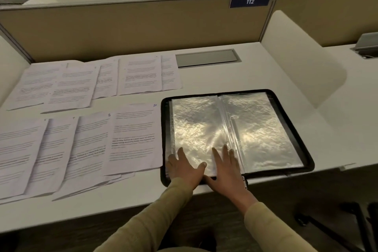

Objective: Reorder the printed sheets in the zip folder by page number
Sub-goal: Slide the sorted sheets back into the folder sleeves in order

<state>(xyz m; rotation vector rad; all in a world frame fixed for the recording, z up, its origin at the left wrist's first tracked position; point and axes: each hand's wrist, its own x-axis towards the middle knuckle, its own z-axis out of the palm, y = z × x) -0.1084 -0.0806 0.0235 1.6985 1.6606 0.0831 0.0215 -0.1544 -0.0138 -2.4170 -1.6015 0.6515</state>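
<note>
A black zip folder [290,108] lies open on the desk at the right, its clear plastic sleeves [261,129] shining and empty of print. My left hand [185,166] rests flat on the near part of the left sleeve page, fingers spread. My right hand [226,166] lies flat beside it, fingertips near the folder's spine. Printed sheets are laid out to the left in two overlapping rows: a far row [139,74] and a near row [133,137]. Handwritten page numbers mark the top corners; the nearest sheet to the folder reads 10.
A tan partition [143,26] with a blue "112" tag [250,1] closes the back of the white desk [235,80]. A grey cable hatch [206,57] sits behind the folder. A white side divider [302,57] stands at the right. Chairs show beyond the partition.
</note>
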